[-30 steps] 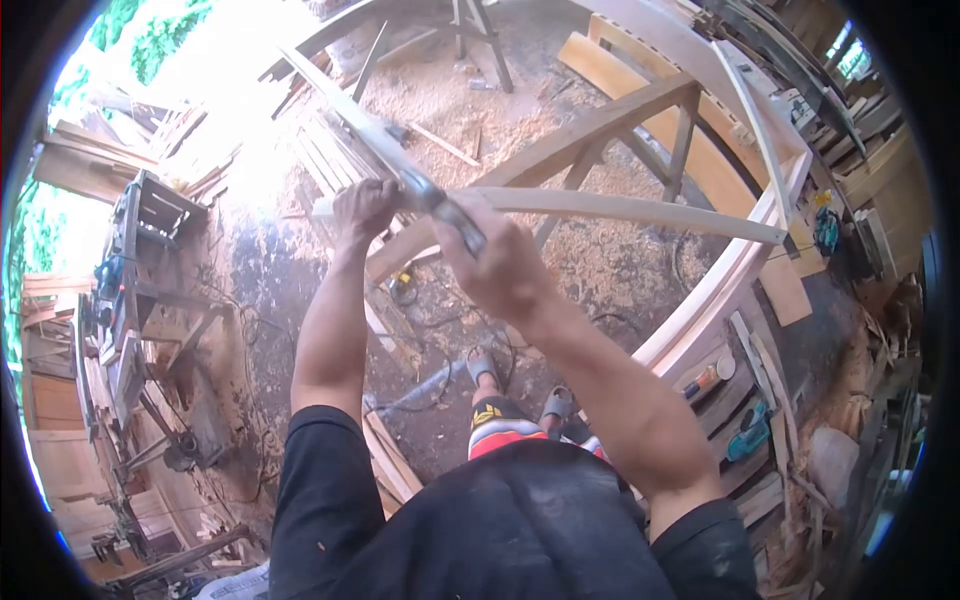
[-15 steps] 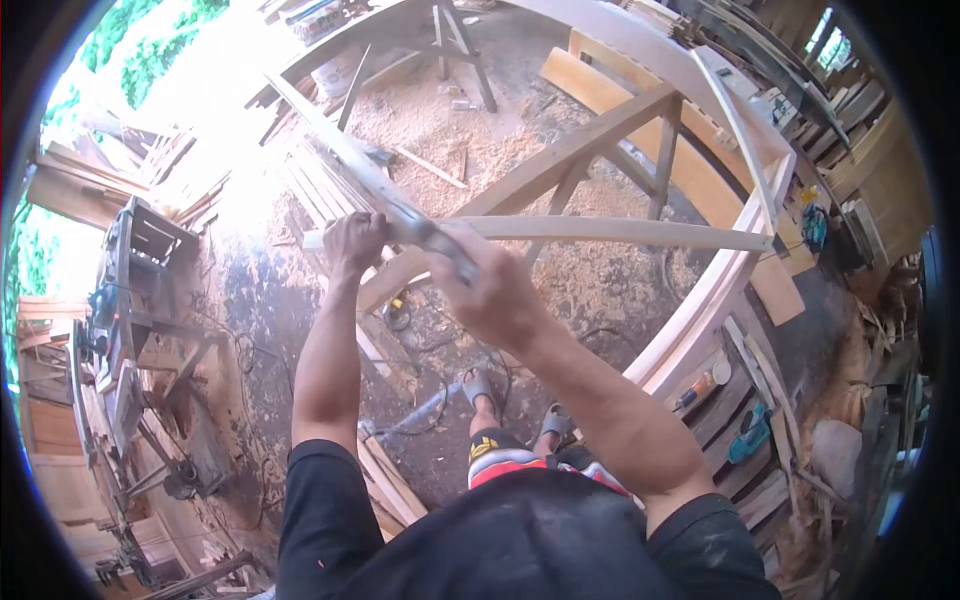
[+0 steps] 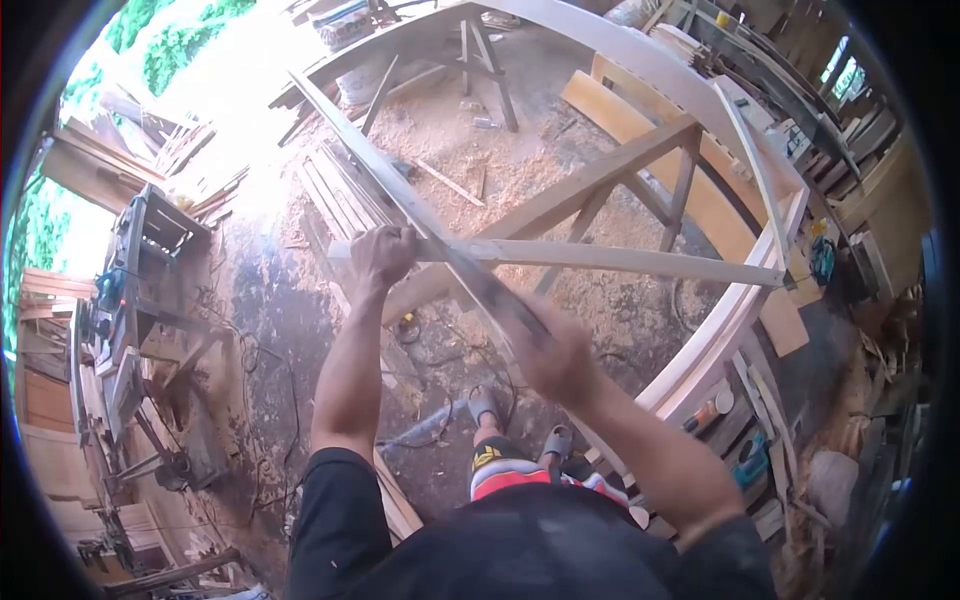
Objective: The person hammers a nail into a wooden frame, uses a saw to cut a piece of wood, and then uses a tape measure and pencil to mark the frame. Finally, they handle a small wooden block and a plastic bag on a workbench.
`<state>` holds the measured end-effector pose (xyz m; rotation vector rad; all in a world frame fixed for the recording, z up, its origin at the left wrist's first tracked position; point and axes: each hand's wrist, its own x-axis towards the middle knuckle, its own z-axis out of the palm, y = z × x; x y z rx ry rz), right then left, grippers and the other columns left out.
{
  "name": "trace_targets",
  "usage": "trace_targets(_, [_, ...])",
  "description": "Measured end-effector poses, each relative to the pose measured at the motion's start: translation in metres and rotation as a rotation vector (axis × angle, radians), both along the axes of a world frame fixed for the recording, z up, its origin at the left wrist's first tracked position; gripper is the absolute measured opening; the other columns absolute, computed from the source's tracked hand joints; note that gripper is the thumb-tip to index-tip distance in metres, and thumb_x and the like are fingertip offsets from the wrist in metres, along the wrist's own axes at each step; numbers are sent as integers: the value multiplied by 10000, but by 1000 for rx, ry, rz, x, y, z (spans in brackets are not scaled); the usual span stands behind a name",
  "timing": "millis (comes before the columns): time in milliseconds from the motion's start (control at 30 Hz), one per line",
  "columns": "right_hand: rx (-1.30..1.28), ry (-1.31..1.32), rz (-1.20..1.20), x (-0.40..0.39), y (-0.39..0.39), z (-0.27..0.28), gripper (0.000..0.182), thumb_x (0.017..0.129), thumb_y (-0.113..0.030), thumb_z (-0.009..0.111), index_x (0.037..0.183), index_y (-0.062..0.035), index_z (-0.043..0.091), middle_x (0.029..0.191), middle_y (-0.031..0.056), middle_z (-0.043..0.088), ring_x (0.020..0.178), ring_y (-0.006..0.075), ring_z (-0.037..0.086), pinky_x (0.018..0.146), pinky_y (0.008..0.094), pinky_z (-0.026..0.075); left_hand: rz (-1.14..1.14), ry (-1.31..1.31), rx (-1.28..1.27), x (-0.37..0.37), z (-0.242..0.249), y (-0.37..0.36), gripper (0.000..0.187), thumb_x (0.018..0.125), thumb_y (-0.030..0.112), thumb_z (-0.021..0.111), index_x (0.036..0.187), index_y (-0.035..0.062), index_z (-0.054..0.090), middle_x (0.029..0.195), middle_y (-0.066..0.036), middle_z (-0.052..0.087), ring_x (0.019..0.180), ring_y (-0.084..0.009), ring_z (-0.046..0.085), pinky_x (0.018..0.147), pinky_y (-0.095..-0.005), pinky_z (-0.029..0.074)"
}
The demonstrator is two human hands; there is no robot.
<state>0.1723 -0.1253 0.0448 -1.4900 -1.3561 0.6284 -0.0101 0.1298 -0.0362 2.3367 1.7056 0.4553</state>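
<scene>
My left hand point(image 3: 383, 257) is closed over a pale wooden strip point(image 3: 600, 256) near its left end. From there, the strip runs right to the curved wooden frame point(image 3: 735, 320). It crosses a long diagonal board point(image 3: 365, 158) close to my left hand. My right hand point(image 3: 556, 358), smeared by motion, is closed at the near end of a long, dark, flat tool point(image 3: 505, 300) that looks like a handsaw. Blur hides its exact outline and handle. The tool lies along the line of the diagonal board, just right of my left hand.
A wooden trestle beam point(image 3: 590, 185) stands beneath the strip. Sawdust point(image 3: 450, 165) and cords cover the floor around my feet. Stacked strips point(image 3: 340, 185) lie beyond my left hand. A bench point(image 3: 140, 260) is at left; a teal power tool point(image 3: 752, 458) rests at right.
My right hand has drawn the tool back toward my body and to the right. My left hand stays on the strip. The whole view has shifted slightly.
</scene>
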Motion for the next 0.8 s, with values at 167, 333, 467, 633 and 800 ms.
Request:
trace_targets(167, [-4,92,46,-15,33,14,417,892,-129,607,1270,40,558,1011,178,716,847,271,707,720,359,550,13,14,26,-2,1,-4,443,829,391,423,718,126,760,719,-141,702,737,-302,682,876,-412,451])
trace_targets(333, [-111,-86,12,41,-194,32,406,931,-181,584,1235,89,575,1014,193,720,800,268,713,684,336,551,0,64,97,-3,-11,3,446,825,365,425,693,91,751,691,-161,691,702,-307,675,879,-409,446])
trace_targets(467, [-140,-262,-62,44,-220,42,346,966,-228,565,1166,50,615,1046,227,702,779,263,692,639,349,535,6,-7,35,-3,-4,2,440,833,412,471,657,103,730,694,-178,679,728,-371,658,797,-446,490])
trace_targets(633, [-25,-8,4,-7,38,-10,370,944,-175,582,1244,41,581,1083,203,696,860,242,689,709,345,532,-29,-15,33,-3,-3,3,450,850,358,414,728,107,766,678,-147,688,670,-300,663,890,-410,443])
trace_targets(800, [-196,257,26,10,-88,25,432,921,-122,600,1321,32,546,1119,178,689,942,221,685,780,341,530,-30,45,97,-3,-5,6,447,843,358,415,727,103,764,679,-152,687,667,-302,664,881,-421,444])
